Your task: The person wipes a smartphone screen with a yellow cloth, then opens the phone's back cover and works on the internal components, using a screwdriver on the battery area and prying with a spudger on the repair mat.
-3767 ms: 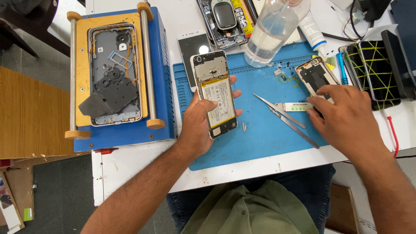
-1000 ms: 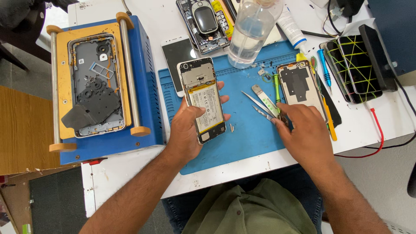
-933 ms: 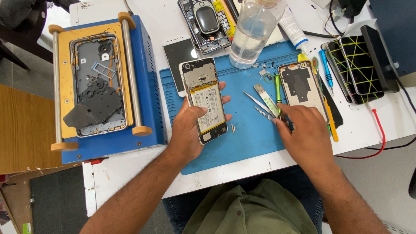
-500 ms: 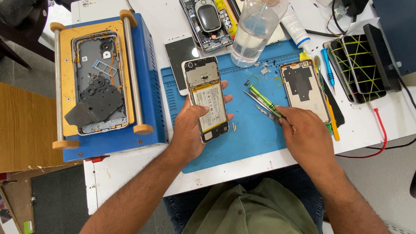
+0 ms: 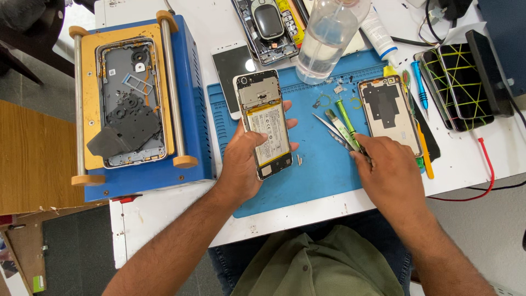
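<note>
Left hand (image 5: 244, 164) grips an opened phone (image 5: 264, 123), back cover off, tilted above the blue mat (image 5: 323, 175); fingers wrapped round its edges, thumb across the pale battery. Right hand (image 5: 392, 175) rests on the mat, fingers closed on the rear ends of tweezers (image 5: 331, 129) and a green-handled tool (image 5: 346, 118); I cannot tell which it actually holds.

Risks, as I judge them: steel tweezer tips near the exposed battery could puncture its soft foil pouch. Tiny loose screws and metal bits (image 5: 299, 160) lie on the mat just beside the phone; a sweep of the wrist could scatter them. The clear bottle (image 5: 327, 41) stands at the mat's far edge, close to bare boards; a knock could spill it.

Materials: mat rubbery, matte, ridged border. Phone frame thin metal, glossy rim. Detached back cover (image 5: 386, 115) flat with dark adhesive patches. Blue machine (image 5: 137, 104) at left has a yellow bed holding another gutted phone shell. White counter (image 5: 164, 230), smooth.
</note>
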### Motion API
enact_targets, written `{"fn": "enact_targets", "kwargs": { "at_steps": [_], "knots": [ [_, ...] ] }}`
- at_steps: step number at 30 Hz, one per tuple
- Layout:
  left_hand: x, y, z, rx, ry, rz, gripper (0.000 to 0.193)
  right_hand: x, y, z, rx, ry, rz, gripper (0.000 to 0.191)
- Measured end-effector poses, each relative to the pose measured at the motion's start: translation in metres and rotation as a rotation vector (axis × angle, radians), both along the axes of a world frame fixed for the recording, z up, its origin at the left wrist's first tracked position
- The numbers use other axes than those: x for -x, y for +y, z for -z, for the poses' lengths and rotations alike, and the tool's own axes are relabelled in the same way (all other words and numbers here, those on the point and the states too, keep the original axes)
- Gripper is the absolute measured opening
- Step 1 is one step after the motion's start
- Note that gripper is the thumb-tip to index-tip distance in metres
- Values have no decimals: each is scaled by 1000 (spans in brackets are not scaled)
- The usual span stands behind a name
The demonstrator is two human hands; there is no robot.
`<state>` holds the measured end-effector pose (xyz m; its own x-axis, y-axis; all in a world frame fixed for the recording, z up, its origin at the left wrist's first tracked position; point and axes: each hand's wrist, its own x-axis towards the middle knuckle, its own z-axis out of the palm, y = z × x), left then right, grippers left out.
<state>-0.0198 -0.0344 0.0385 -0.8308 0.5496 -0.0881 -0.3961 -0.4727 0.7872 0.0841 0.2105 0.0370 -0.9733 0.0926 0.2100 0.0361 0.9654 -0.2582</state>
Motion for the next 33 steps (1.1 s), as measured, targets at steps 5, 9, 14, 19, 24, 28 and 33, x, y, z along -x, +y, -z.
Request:
{"fn": "enact_targets", "kwargs": {
  "at_steps": [5,9,14,19,24,28,33],
  "knots": [
    [0,-1,3,-124,1,46,70,-13,-15,5,-40,74,39,43],
    [-1,-2,8,-316,-82,92,67,-8,-12,12,-76,70,40,50],
    [1,-4,14,-470,-108,146,69,7,-6,10,-117,8,83,46],
    [2,-5,14,-456,-67,205,72,11,-17,-10,-134,129,46,47],
    [-2,-5,9,-297,48,302,71,-1,-33,-41,205,295,-34,31],
    [-8,-6,5,-272,18,360,69,-1,-42,-51,378,298,-163,27],
    [-7,-6,4,-294,0,355,69,6,-42,-51,390,315,-172,24]
  ]
}}
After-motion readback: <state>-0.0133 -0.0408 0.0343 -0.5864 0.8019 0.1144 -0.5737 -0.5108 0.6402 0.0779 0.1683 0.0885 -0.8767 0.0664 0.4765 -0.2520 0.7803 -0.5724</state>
